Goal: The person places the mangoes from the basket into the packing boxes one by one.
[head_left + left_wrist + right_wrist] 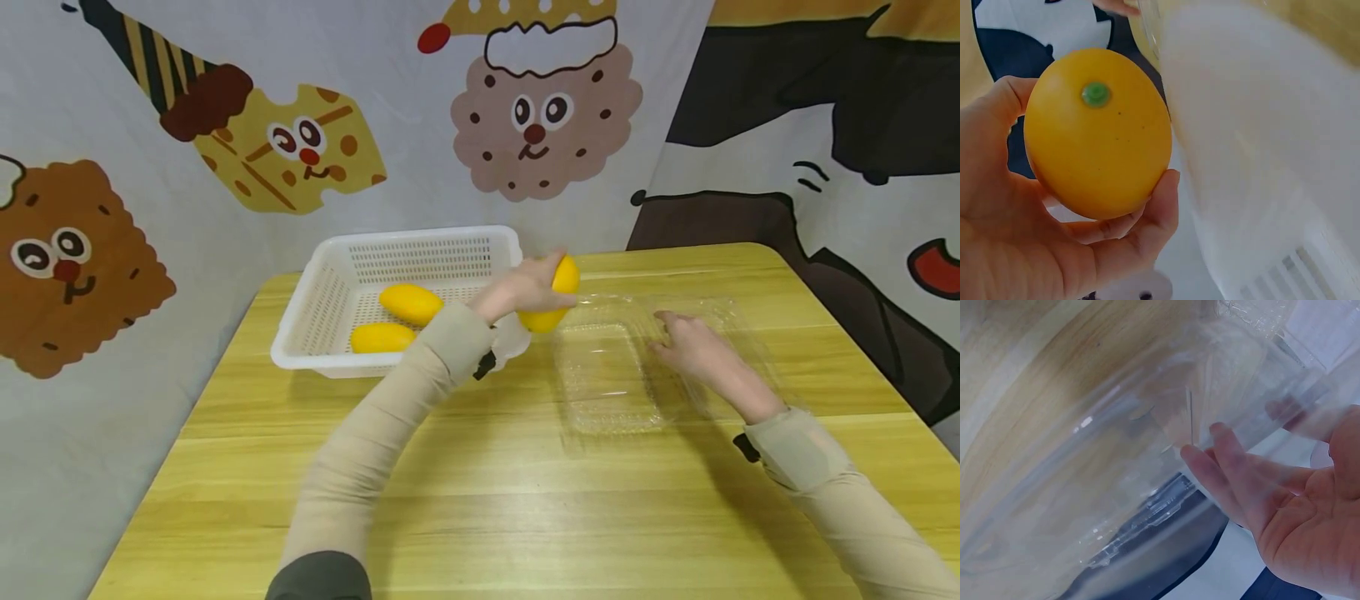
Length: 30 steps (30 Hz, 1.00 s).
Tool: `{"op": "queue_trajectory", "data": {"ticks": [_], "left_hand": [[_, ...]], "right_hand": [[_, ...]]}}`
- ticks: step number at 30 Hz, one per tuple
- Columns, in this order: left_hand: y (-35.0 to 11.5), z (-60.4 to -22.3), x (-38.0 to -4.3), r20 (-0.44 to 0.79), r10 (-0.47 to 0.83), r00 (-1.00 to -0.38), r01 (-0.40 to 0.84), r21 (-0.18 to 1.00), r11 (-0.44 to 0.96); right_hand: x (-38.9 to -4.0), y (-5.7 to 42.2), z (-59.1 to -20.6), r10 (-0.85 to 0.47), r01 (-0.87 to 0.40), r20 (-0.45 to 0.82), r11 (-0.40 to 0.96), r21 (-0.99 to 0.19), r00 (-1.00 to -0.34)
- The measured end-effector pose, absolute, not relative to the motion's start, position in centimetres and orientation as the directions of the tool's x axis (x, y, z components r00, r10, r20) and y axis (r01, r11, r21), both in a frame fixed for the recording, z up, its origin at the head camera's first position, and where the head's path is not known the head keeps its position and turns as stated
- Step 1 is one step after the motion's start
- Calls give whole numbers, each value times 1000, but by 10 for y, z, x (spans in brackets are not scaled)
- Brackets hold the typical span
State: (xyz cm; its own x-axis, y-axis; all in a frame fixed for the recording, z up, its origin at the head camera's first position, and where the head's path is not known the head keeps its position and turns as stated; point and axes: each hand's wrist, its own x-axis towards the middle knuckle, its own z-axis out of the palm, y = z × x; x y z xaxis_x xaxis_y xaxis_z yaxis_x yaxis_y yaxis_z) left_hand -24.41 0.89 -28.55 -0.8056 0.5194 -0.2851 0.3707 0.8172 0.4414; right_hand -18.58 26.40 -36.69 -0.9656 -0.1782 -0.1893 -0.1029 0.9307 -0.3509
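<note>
On the wood-grained tabletop [480,517], a clear plastic box [600,371], hard to make out. At its right half, the right hand [701,354], grip loosely parted. Clamped in the left hand [521,287], beside the slotted white basket [318,360], a smooth oval yellow fruit [546,320]. Inside, two more fruits [409,304], one partly behind the sleeve [401,408]. Beyond, cartoon-printed cloth [412,204].

Bright yellow colours the fruit [546,319] at the centre of the head view, its green tip [1095,94] and dark specks showing left of centre in the left wrist view, and two more yellow fruits [411,304] lie centre-left in a white basket [491,232]. Right of centre, a colourless clear container [606,367] overlies the streaky yellow wood-grain table [480,508]. Across the top, the whitish backdrop [412,108] carries brown-spotted yellow cheese [258,179] and a dotted pinkish-beige biscuit [551,162].
</note>
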Motion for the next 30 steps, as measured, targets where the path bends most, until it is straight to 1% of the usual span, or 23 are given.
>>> {"op": "queue_trajectory", "data": {"ticks": [4, 12, 18, 22, 26, 30], "left_hand": [[30, -292, -240, -268, 542, -796, 387, 463, 797], [67, -315, -232, -279, 514, -811, 353, 467, 811], [86, -335, -228, -335, 472, -816, 314, 428, 847], [93, -346, -225, -326, 437, -838, 315, 365, 876], [98, -355, -224, -311, 431, -847, 336, 315, 888], [102, -363, -226, -317, 436, -842, 344, 307, 887]], "right_hand": [[-186, 265, -368, -183, -113, -176, 932, -343, -967], [-188, 265, -369, -180, -111, -175, 932, -344, -968], [-188, 266, -368, -192, -122, -171, 929, -349, -966], [-188, 264, -368, -193, -125, -164, 927, -353, -967], [-188, 264, -368, -193, -131, -151, 929, -347, -969], [-188, 264, -368, -194, -135, -148, 932, -336, -970]]}}
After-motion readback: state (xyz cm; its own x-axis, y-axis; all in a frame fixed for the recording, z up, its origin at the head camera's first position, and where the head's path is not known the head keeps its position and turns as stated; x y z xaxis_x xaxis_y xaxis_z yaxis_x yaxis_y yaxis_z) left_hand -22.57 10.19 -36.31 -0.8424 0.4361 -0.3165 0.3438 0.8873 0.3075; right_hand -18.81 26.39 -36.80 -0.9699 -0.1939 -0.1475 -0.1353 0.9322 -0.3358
